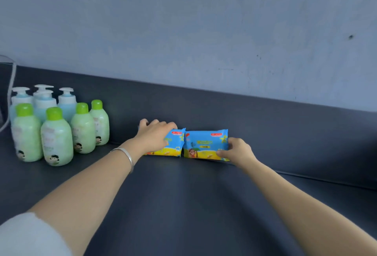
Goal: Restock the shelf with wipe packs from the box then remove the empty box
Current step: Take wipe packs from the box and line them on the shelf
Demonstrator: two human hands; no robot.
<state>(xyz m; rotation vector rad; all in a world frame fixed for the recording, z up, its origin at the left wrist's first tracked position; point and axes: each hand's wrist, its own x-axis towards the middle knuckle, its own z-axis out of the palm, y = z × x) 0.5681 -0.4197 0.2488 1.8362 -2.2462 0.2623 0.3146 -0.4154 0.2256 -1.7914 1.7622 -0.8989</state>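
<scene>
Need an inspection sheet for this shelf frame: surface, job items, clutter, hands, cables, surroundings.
Surface: dark grey shelf with a raised back lip.
Job's things: left wipe pack and right wipe pack upright, side by side at the back lip; box not in view.
Clutter: green-capped bottles and pump bottles grouped at left.
Hands: left hand grips the left pack's top; right hand pinches the right pack's end.
Cables: white cable at far left edge.
Surroundings: blue-grey wall, one dark speck.
</scene>
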